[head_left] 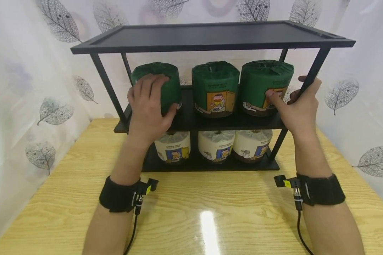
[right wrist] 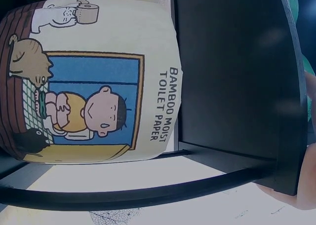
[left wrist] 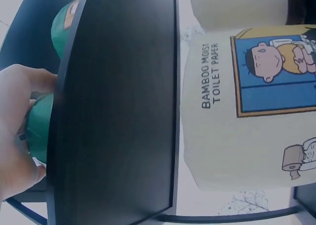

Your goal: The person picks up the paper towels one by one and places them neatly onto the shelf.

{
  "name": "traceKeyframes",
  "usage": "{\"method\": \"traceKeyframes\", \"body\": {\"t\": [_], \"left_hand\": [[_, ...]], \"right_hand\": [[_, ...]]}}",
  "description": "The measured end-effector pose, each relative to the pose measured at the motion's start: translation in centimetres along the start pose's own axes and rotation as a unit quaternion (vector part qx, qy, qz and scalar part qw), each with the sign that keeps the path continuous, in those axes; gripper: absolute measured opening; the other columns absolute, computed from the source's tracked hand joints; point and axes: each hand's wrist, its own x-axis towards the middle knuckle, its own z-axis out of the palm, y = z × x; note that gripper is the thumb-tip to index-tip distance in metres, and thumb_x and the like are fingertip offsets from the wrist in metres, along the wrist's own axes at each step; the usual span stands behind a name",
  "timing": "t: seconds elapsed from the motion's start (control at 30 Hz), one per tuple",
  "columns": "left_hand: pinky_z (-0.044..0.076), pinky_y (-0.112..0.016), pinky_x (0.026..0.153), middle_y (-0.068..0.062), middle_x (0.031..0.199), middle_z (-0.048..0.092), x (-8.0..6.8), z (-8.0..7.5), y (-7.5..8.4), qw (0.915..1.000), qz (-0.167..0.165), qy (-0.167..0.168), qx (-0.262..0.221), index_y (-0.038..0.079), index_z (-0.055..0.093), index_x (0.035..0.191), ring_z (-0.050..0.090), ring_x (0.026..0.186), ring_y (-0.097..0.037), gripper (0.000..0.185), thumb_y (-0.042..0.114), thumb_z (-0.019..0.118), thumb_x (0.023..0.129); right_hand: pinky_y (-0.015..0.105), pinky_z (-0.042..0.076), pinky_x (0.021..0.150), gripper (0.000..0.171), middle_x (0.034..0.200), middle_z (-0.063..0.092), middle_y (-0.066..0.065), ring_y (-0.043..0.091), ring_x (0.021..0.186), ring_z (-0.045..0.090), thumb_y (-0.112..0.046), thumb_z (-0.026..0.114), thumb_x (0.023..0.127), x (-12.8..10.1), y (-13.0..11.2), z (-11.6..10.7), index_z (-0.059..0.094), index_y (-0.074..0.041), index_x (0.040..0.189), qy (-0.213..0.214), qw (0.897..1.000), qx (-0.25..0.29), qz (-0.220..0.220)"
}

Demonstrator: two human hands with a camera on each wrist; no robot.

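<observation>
On the middle shelf of a black rack (head_left: 188, 120) stand three green-wrapped toilet paper rolls. My left hand (head_left: 148, 106) grips the left green roll (head_left: 170, 88) from the front and top, fingers spread over it and thumb on its right side. The middle green roll (head_left: 215, 88) stands untouched. Reaching past the right front post (head_left: 316, 67), my right hand (head_left: 301, 108) holds the right green roll (head_left: 261, 79), thumb on its front and fingers behind the post by its side. Wrist views show the hands only partly, the left hand (left wrist: 19, 131) on green wrapping.
Below, three cream-wrapped toilet paper rolls stand in a row: left (head_left: 173, 147), middle (head_left: 215, 147) and right (head_left: 252, 145). The rack's top board (head_left: 204, 33) covers the green rolls from above. A wooden table (head_left: 185, 205) carries the rack, before a leaf-patterned curtain (head_left: 54, 111).
</observation>
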Motion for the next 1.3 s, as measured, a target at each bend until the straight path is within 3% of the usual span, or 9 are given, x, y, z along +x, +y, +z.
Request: {"method": "traceKeyframes", "body": {"t": [0.43,0.87,1.0,1.17,1.3], "left_hand": [[0.026,-0.055,0.113,-0.014,0.135,0.055,0.1,-0.2,-1.3,0.9966,-0.012,0.018,-0.080,0.005,0.056,0.128,0.042,0.134,-0.032,0.056,0.017,0.078,0.079],[0.023,-0.055,0.114,-0.016,0.136,0.054,0.1,-0.7,-1.8,0.9970,0.000,-0.006,-0.077,0.004,0.054,0.129,0.043,0.132,-0.034,0.056,0.023,0.076,0.081],[0.018,-0.057,0.114,-0.014,0.142,0.051,0.1,-1.2,-1.0,0.9986,0.016,-0.009,-0.049,0.005,0.052,0.136,0.042,0.136,-0.033,0.063,0.031,0.074,0.082],[0.015,-0.063,0.115,-0.015,0.154,0.040,0.2,-1.2,0.9,0.9984,0.054,0.012,0.005,0.003,0.042,0.147,0.033,0.144,-0.033,0.073,0.035,0.070,0.087],[0.011,-0.063,0.118,-0.016,0.163,0.027,-0.2,-0.5,2.4,0.9966,0.037,-0.019,0.071,0.003,0.029,0.155,0.021,0.152,-0.033,0.083,0.037,0.068,0.091]], "right_hand": [[0.030,0.028,0.061,0.073,0.076,0.037,-0.002,0.012,0.065,0.035,-0.053,0.074,0.081,0.0,0.1,0.0,0.034,-0.027,0.136,-0.001,1.000,-0.002,0.001],[0.030,0.028,0.061,0.071,0.076,0.037,-0.002,0.012,0.065,0.035,-0.052,0.074,0.081,-0.1,0.0,0.0,0.034,-0.027,0.135,-0.002,1.000,0.001,0.003],[0.030,0.028,0.061,0.072,0.076,0.037,-0.002,0.012,0.064,0.035,-0.051,0.075,0.081,-0.2,0.1,0.0,0.034,-0.027,0.135,-0.001,1.000,0.003,0.006],[0.031,0.028,0.063,0.072,0.077,0.036,-0.002,0.013,0.065,0.035,-0.052,0.075,0.081,-0.1,0.0,0.0,0.034,-0.028,0.134,-0.001,1.000,0.006,0.011],[0.031,0.027,0.063,0.072,0.077,0.036,-0.002,0.013,0.066,0.035,-0.053,0.074,0.081,-0.1,-0.1,0.0,0.034,-0.027,0.135,-0.002,1.000,0.002,0.010]]}}
